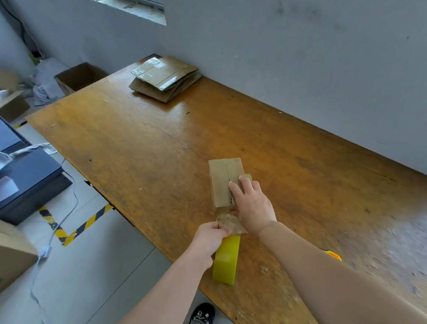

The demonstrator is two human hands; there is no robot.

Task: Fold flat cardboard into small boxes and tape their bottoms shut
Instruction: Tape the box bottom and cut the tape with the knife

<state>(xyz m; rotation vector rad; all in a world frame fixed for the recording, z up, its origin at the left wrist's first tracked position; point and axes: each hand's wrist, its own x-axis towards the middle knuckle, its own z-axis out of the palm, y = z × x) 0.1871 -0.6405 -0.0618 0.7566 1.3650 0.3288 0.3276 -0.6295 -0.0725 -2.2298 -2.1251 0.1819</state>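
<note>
Cardboard box (225, 181), bottom up near the table's (140, 146) front edge, gets its seam taped: left hand (210, 240) pinching the yellow-green tape roll (227, 259), right hand (252, 204) pressing fingers-spread, while flat blanks (165, 78) wait beyond.

The right hand (252, 206) covers the near right part of the small box (225, 182); the left hand (211, 239) hides part of the yellow-green tape roll (226, 261); an orange object (334, 254) shows only a tip beyond the right forearm; the table (155, 145) blurs at right.
</note>
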